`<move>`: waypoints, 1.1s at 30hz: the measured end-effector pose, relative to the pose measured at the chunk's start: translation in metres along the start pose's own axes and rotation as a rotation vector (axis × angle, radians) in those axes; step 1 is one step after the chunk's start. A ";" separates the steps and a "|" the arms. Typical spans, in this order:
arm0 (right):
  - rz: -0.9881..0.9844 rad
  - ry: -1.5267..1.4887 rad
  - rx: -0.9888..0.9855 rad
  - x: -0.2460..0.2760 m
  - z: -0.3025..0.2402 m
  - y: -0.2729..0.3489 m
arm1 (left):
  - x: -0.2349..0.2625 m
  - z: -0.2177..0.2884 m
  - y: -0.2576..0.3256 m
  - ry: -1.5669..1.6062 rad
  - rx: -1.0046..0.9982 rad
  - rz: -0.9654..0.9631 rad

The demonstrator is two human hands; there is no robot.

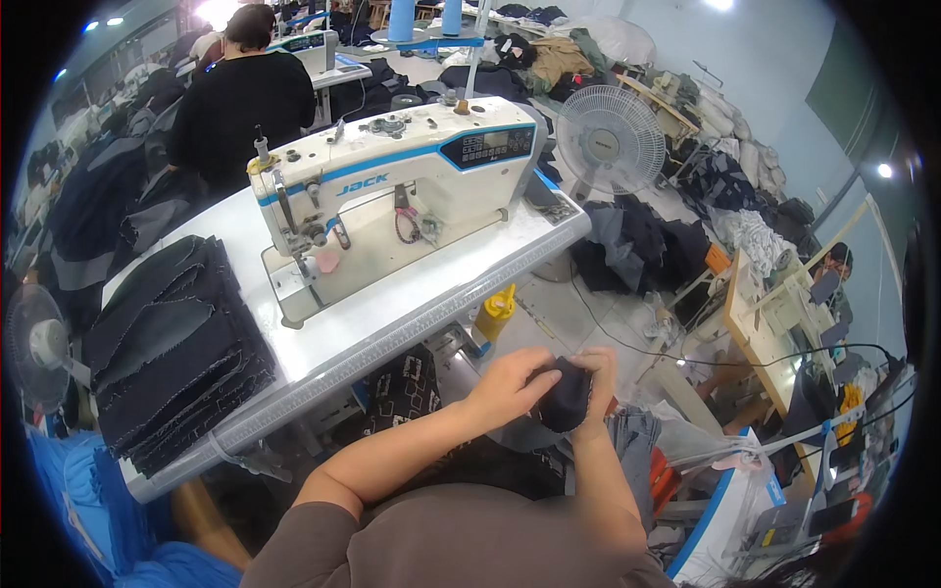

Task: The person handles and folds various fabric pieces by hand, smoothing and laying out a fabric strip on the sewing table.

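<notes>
Both my hands hold a small dark denim piece [566, 400] in front of my lap, off the right end of the sewing table. My left hand [520, 385] grips its left edge, thumb laid across the top. On the other side my right hand [596, 377] has its fingers curled round the upper right edge. The piece looks folded or bent over, with a pale stitched or frayed rim along its lower side. A white and blue sewing machine [392, 181] stands on the white table [368, 338], beyond my hands. Nothing shows under its needle.
A stack of dark denim pieces [176, 343] lies on the table's left end. Near my hands is a yellow bottle [496, 312]. A floor fan [608, 140] stands behind the table, with dark cloth heaps [642, 240] beside it. A person in black [240, 113] sits further back.
</notes>
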State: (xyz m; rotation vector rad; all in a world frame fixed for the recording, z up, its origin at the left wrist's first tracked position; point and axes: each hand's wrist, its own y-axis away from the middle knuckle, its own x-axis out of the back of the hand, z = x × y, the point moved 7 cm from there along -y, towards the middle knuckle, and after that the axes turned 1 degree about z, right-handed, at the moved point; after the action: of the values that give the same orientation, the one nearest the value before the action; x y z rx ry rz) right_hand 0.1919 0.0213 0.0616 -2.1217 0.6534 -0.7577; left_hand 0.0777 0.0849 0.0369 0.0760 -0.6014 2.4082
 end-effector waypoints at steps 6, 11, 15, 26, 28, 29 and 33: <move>-0.155 0.093 0.027 -0.006 -0.004 -0.008 | 0.005 -0.009 0.000 -0.041 0.021 0.020; -0.091 0.182 0.043 -0.010 0.004 -0.019 | -0.003 0.009 0.027 -0.024 -0.019 0.058; -0.154 0.256 0.037 -0.006 0.018 -0.014 | -0.017 0.028 0.029 -0.320 -0.241 -0.080; -0.068 0.191 -0.017 -0.014 0.030 -0.005 | -0.040 0.038 0.046 -0.465 -0.611 -0.211; -0.039 0.188 0.022 -0.010 0.023 -0.004 | -0.025 0.030 0.045 -0.279 -0.438 -0.245; -0.046 0.149 0.024 -0.009 0.019 -0.004 | -0.008 0.021 0.042 -0.229 -0.309 -0.127; -0.075 0.114 0.053 -0.012 0.002 -0.001 | 0.023 0.001 0.022 -0.036 0.033 0.100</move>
State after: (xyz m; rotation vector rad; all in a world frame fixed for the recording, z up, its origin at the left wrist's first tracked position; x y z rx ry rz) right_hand 0.1849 0.0311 0.0576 -2.0760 0.6094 -0.9330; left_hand 0.0464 0.0826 0.0340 0.1062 -0.5944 2.5193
